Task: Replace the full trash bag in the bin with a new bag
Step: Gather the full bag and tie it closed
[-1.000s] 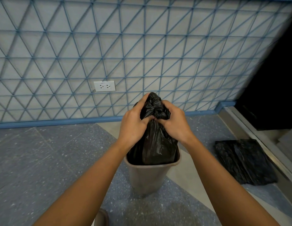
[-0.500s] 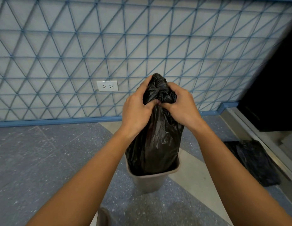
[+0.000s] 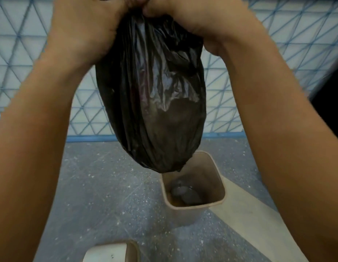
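From my head camera, my left hand (image 3: 85, 25) and right hand (image 3: 185, 14) are bunched side by side at twelve o'clock, both fists clenched round the gathered neck of the full black trash bag (image 3: 153, 95). I grip it there because the twisted top is the only firm handle and it keeps the mouth closed. The knot itself is cut off by the top edge, so I cannot tell how it sits. The bag hangs free between my forearms, its bottom clear of the tan bin (image 3: 217, 178), which stands on the speckled grey floor (image 3: 100, 186) at about five o'clock from the bag. The bin is unlined, with something greyish lying at its bottom, too blurred to name. At six o'clock a pale object (image 3: 105, 252) pokes in; I cannot identify it. Behind everything runs the blue-gridded wall (image 3: 22, 59). No new bag shows here, so I judge the lining step is not yet begun.
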### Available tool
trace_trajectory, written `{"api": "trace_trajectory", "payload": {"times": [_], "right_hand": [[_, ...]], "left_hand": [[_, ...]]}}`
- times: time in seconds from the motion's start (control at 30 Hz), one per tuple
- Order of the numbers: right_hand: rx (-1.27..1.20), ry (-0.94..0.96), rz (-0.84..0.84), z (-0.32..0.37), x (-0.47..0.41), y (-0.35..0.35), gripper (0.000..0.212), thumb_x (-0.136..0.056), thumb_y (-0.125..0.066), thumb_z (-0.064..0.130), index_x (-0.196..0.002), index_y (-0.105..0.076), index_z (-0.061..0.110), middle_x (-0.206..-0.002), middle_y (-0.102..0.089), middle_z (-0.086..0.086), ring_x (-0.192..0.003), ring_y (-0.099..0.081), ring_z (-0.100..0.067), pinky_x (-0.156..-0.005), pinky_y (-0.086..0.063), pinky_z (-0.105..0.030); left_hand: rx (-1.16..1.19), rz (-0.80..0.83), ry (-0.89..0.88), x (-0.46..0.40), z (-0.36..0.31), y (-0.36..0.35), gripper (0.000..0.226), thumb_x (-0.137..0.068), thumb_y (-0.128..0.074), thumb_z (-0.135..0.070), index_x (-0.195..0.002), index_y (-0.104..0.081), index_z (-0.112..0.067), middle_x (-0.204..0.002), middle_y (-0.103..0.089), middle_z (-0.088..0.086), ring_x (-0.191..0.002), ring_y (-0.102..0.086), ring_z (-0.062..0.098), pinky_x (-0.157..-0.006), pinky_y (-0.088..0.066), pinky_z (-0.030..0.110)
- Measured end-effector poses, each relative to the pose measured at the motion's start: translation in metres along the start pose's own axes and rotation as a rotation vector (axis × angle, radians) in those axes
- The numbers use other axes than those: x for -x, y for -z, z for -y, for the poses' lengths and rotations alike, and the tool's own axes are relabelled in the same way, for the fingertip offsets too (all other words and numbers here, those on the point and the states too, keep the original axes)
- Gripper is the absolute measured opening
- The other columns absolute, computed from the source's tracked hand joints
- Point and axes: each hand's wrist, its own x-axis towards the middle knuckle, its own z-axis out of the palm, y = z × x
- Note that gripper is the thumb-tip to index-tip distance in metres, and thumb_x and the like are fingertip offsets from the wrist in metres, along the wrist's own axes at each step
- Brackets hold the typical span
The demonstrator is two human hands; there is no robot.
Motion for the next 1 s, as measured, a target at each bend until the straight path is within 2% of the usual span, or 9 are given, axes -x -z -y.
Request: {"api": "trace_trajectory", "payload": {"times": [0.13, 0.2, 0.33, 0.47, 0.53, 0.63, 0.7, 0.83, 1.0], "right_hand": [[-0.047, 0.036, -0.032, 0.016, -0.024, -0.047, 0.011, -0.088, -0.057, 0.02, -0.09, -0.047, 0.016, -0.102, -0.06, -0.017, -0.1, -0.058, -0.023, -0.084, -0.044, -0.03], [-0.137, 0.076, -0.06, 0.018, -0.03, -0.081, 0.03, -0.081, -0.06, 0.011, -0.11, -0.055, 0.011, -0.116, -0.061, -0.01, -0.113, -0.056, -0.021, -0.091, -0.044, -0.024], [-0.265, 0.048, 0.029, 0.002, -0.017, -0.169, 0.074, -0.073, -0.058, -0.004, -0.141, -0.041, 0.02, -0.141, -0.05, -0.007, -0.131, -0.046, -0.023, -0.107, -0.038, -0.037], [-0.319, -0.079, 0.089, -0.03, 0.03, -0.277, 0.078, -0.076, -0.058, -0.002, -0.144, -0.033, 0.029, -0.143, -0.044, -0.009, -0.128, -0.047, -0.028, -0.104, -0.042, -0.044], [-0.269, -0.121, 0.159, -0.05, 0.064, -0.329, 0.077, -0.082, -0.057, 0.003, -0.145, -0.024, 0.033, -0.145, -0.038, -0.009, -0.128, -0.044, -0.031, -0.102, -0.044, -0.045], [-0.097, -0.147, 0.35, -0.082, 0.116, -0.399, 0.078, -0.09, -0.052, 0.013, -0.147, -0.005, 0.039, -0.151, -0.028, -0.009, -0.133, -0.036, -0.034, -0.102, -0.041, -0.051], [0.033, -0.154, 0.485, -0.102, 0.144, -0.437, 0.078, -0.094, -0.046, 0.02, -0.146, 0.007, 0.042, -0.155, -0.022, -0.011, -0.137, -0.028, -0.035, -0.106, -0.034, -0.053], [0.218, -0.182, 0.718, -0.129, 0.179, -0.485, 0.072, -0.099, -0.039, 0.028, -0.144, 0.014, 0.045, -0.16, -0.005, -0.009, -0.146, -0.005, -0.034, -0.113, -0.013, -0.059], [0.252, -0.2, 0.869, -0.133, 0.178, -0.488, 0.074, -0.098, -0.044, 0.034, -0.146, 0.012, 0.045, -0.16, 0.007, -0.008, -0.145, 0.009, -0.036, -0.114, -0.005, -0.062]], "left_hand": [[-0.047, -0.131, 0.04, 0.015, 0.033, 0.027, 0.04, -0.082, -0.052, -0.048, -0.112, -0.053, -0.022, -0.114, -0.056, -0.007, -0.102, -0.053, -0.012, -0.093, -0.042, 0.011], [-0.06, -0.17, 0.015, 0.032, 0.053, 0.029, 0.049, -0.086, -0.056, -0.03, -0.13, -0.046, -0.011, -0.124, -0.054, -0.007, -0.11, -0.051, -0.013, -0.098, -0.04, 0.011], [-0.011, -0.064, 0.175, 0.074, 0.117, 0.024, 0.072, -0.084, -0.057, 0.003, -0.146, -0.024, -0.013, -0.145, -0.043, 0.005, -0.131, -0.044, 0.011, -0.112, -0.033, 0.029], [-0.013, -0.018, 0.326, 0.149, 0.189, 0.003, 0.075, -0.079, -0.056, 0.012, -0.144, -0.031, -0.017, -0.138, -0.04, -0.01, -0.121, -0.042, -0.006, -0.102, -0.03, 0.003], [0.032, 0.034, 0.43, 0.193, 0.223, -0.014, 0.074, -0.081, -0.053, 0.014, -0.142, -0.033, -0.023, -0.138, -0.04, -0.012, -0.126, -0.041, -0.001, -0.106, -0.033, 0.011], [-0.006, 0.095, 0.62, 0.267, 0.266, -0.048, 0.071, -0.088, -0.053, 0.002, -0.141, -0.028, -0.036, -0.143, -0.041, -0.005, -0.132, -0.04, 0.016, -0.111, -0.034, 0.044], [-0.298, 0.132, 0.683, 0.316, 0.288, -0.07, 0.066, -0.091, -0.054, -0.018, -0.144, -0.021, -0.042, -0.148, -0.035, 0.001, -0.136, -0.035, 0.023, -0.111, -0.028, 0.053], [-0.548, 0.414, 0.883, 0.385, 0.317, -0.101, 0.057, -0.097, -0.026, -0.05, -0.146, 0.003, -0.044, -0.159, -0.004, -0.012, -0.147, -0.002, 0.017, -0.115, -0.006, 0.056], [-0.561, 0.628, 0.971, 0.394, 0.333, -0.104, 0.056, -0.098, -0.02, -0.049, -0.148, 0.003, -0.037, -0.16, 0.002, -0.008, -0.147, 0.006, 0.021, -0.116, -0.003, 0.054]]}}
